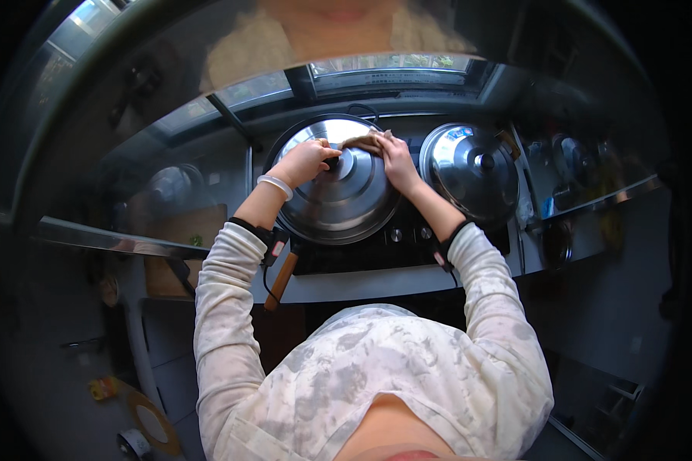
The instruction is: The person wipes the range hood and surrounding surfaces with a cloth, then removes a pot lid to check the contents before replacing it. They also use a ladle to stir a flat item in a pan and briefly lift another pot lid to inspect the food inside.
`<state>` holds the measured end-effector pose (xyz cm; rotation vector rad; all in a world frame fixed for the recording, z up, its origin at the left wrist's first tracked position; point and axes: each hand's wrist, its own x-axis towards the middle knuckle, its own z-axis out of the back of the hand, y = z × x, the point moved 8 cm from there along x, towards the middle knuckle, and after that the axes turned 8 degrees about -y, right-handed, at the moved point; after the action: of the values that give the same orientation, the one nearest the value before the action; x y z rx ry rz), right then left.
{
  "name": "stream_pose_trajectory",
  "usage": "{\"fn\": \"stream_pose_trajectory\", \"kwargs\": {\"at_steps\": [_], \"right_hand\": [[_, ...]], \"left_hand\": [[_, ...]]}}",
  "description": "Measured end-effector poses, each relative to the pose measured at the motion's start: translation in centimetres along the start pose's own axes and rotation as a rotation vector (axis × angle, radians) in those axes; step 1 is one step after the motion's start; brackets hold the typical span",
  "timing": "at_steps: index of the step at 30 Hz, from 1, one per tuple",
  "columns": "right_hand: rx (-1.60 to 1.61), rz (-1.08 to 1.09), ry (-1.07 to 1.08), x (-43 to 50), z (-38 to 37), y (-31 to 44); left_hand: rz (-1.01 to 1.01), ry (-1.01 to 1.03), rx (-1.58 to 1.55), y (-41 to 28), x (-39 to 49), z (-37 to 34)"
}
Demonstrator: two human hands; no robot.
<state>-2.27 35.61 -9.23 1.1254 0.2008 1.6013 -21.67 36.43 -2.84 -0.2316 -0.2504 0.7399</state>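
A large stainless steel lid covers a dark wok with a wooden handle on the left burner. My left hand grips the lid's black knob, its fingers partly covering it. Against the far right part of the lid, my right hand holds a brown cloth, which lies bunched on the metal. The wok's contents are hidden under the lid.
To the right stands a second pan with a steel lid and black knob. The black gas stove has two control knobs in front. A cutting board lies to the left. Windows run behind the stove.
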Motion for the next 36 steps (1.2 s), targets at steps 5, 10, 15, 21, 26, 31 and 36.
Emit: {"fn": "stream_pose_trajectory", "kwargs": {"at_steps": [5, 10, 15, 21, 26, 31, 36], "right_hand": [[-0.080, 0.006, 0.361, 7.2, -8.5, 0.2], [0.498, -0.360, 1.125, 7.4, -20.9, 5.8], [0.426, 0.030, 1.470, 6.9, -25.2, 9.0], [0.263, 0.142, 0.901, 9.6, -18.7, 3.7], [0.056, 0.197, 0.307, 6.2, -6.6, -0.2], [0.075, 0.247, 0.120, -3.3, 2.5, 3.3], [0.039, 0.347, 0.178, -11.9, 2.5, 9.9]], "left_hand": [[0.049, 0.045, 0.046, 0.3, -0.3, -0.3], [-0.005, 0.008, 0.090, 0.2, 0.0, -0.5], [0.062, 0.073, 0.182, 1.0, 0.5, -1.4], [-0.006, 0.043, 0.210, -0.5, -0.3, -0.1], [0.062, 0.069, 0.087, -0.9, -0.3, 0.3], [0.013, 0.054, 0.136, -0.6, -0.2, 0.1], [-0.013, 0.038, 0.104, -0.7, -0.2, 0.1]]}}
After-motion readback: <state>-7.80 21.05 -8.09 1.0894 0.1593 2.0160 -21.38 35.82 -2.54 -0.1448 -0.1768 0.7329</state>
